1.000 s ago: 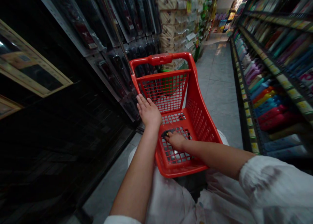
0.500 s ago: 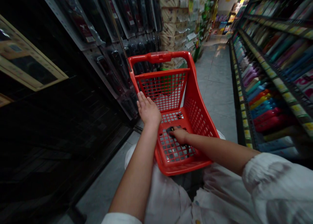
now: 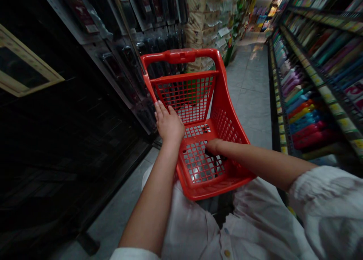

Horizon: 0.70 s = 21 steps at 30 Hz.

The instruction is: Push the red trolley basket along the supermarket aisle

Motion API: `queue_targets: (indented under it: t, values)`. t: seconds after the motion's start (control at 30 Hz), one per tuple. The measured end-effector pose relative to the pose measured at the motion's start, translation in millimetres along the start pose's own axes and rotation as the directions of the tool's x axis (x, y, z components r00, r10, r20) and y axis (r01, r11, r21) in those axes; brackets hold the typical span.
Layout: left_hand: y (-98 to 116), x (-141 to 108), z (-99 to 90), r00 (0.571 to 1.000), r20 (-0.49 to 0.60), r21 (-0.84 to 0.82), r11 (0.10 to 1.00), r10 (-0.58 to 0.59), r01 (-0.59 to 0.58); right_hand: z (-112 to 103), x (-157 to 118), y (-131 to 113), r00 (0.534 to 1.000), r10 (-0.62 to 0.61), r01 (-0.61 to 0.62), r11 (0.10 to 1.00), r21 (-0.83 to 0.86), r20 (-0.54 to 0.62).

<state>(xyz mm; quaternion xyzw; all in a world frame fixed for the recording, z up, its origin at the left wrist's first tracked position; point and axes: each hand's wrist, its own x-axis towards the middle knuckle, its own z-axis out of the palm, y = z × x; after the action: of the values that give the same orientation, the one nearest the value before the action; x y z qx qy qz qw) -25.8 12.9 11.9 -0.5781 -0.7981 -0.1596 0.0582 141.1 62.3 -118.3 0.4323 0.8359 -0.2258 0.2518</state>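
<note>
A red plastic shopping basket (image 3: 195,195) with grid walls and a raised handle stands right in front of me. My left hand (image 3: 170,124) lies on its left rim, fingers stretched out and slightly apart. Inside the basket, my right hand (image 3: 216,146) is low over the grid floor, its fingers bent down and mostly hidden. Under them shows a small black thing with a strap-like part (image 3: 214,161) hanging toward the floor grid; its kind is not clear. The hand appears closed on it.
Packaged black goods (image 3: 119,63) hang on a display at the left, behind the basket. Stacked tan packs (image 3: 198,33) stand beyond it. A shelf of colourful bottles and packs (image 3: 309,116) runs along the right. The tiled aisle (image 3: 251,90) leads away ahead.
My right hand has moved right and turned inside the basket, with the black thing under it. My left hand stays on the rim. The view has shifted slightly.
</note>
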Motion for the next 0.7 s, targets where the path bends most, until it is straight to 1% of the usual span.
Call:
queue_targets:
  t: [0.03,0.07,0.1,0.13,0.2,0.3,0.37,0.43,0.5,0.6,0.67,0.7]
  values:
    - [0.3,0.3,0.2,1.0,-0.003,-0.003,1.0,-0.004,0.004,-1.7,-0.8,-0.9,0.999,0.047,-0.047,0.999,-0.016,0.012]
    - [0.6,0.5,0.4,1.0,-0.005,-0.007,1.0,-0.008,0.008,-1.8,-2.9,-3.2,0.998,0.066,-0.066,0.998,-0.022,0.019]
    - [0.6,0.7,0.5,1.0,-0.006,-0.013,1.0,-0.011,0.011,-0.5,-6.0,-6.7,0.998,0.059,-0.058,0.998,-0.016,0.019]
    - [0.4,0.7,0.4,1.0,-0.008,-0.019,1.0,-0.014,0.014,1.9,-10.0,-11.0,0.999,0.025,-0.025,1.0,0.0,0.021]
    - [-0.4,0.3,-0.1,1.0,-0.012,-0.031,0.999,-0.014,0.014,8.4,-18.5,-20.2,0.994,-0.106,0.105,0.994,0.028,0.026]
    - [-1.9,-0.8,-1.5,1.0,-0.012,-0.04,0.999,-0.009,0.009,18.2,-28.1,-30.8,0.963,-0.267,0.268,0.963,-0.021,0.049]
    - [-2.6,-1.7,-2.4,1.0,-0.006,-0.04,0.999,-0.006,0.005,23.6,-31.8,-34.7,0.92,-0.385,0.39,0.919,-0.064,0.077]
    - [-2.7,-2.6,-3.3,1.0,-0.002,-0.038,0.999,-0.005,0.005,28.9,-34.4,-38.1,0.86,-0.499,0.507,0.859,-0.071,0.106]
    - [-2.6,-3.7,-4.0,1.0,-0.003,-0.036,0.999,-0.003,0.003,34.1,-37.0,-42.7,0.799,-0.591,0.599,0.799,-0.057,0.113]
    - [-2.4,-5.7,-5.3,1.0,-0.003,-0.033,0.999,0.006,-0.006,38.5,-41.1,-50.2,0.708,-0.691,0.701,0.712,-0.032,0.149]
    - [-2.4,-7.3,-6.4,1.0,0.001,-0.032,0.999,0.013,-0.013,36.8,-43.3,-52.4,0.65,-0.727,0.748,0.663,-0.018,0.221]
    - [-2.4,-8.1,-7.1,1.0,0.006,-0.033,0.999,0.014,-0.014,34.5,-44.1,-52.1,0.636,-0.724,0.754,0.657,-0.012,0.268]
